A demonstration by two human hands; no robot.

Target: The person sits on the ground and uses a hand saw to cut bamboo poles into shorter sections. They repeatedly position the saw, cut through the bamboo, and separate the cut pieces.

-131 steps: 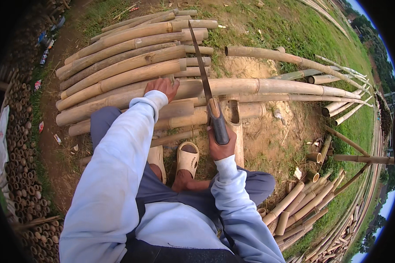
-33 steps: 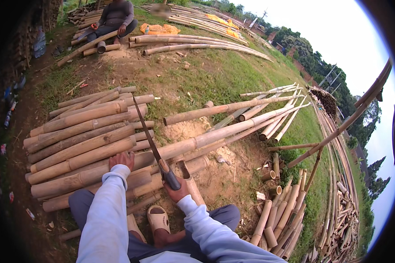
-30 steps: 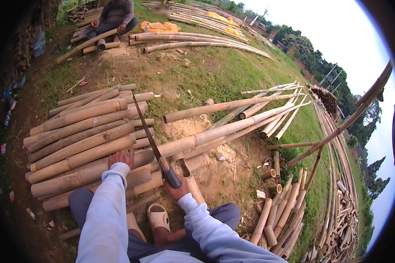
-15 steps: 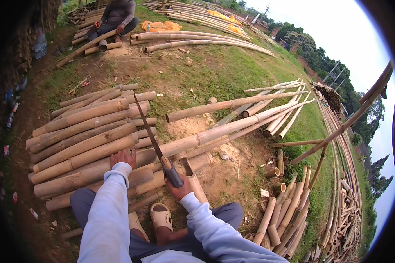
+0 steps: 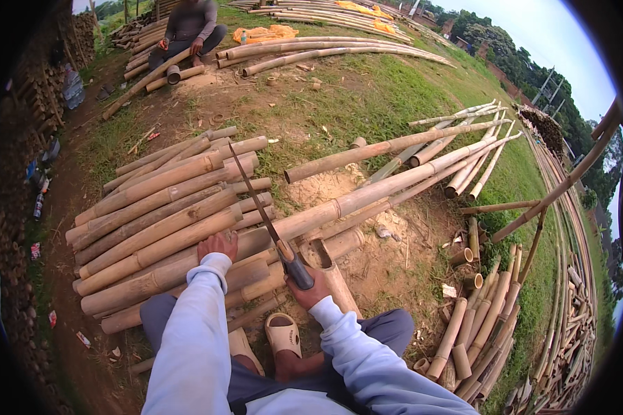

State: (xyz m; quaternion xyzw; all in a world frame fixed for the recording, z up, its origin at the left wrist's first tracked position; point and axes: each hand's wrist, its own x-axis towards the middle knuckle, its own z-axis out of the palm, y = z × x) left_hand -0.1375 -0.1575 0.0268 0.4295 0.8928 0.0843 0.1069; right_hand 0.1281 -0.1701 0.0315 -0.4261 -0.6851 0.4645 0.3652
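Note:
A long bamboo pole (image 5: 367, 196) runs from the pile in front of me out to the far right. My left hand (image 5: 217, 245) presses down on this pole with its fingers curled over the top. Close to my right knee, my right hand (image 5: 313, 288) is wrapped around the dark handle of a handsaw (image 5: 257, 201). The saw's long, narrow blade lies across the pole just right of my left hand, its tip pointing away over the pile. Where exactly the teeth meet the bamboo cannot be made out.
Cut bamboo lengths (image 5: 163, 202) lie stacked at left. An open-ended bamboo piece (image 5: 339, 285) slants beside my right hand. Further poles (image 5: 394, 148) lie beyond, and short offcuts (image 5: 488, 315) are heaped at right. Another person (image 5: 189, 31) sits at the far left with bamboo.
The whole scene has shifted right in the picture as my head turned a little left. Both hands keep their grip; the saw still lies across the same pole.

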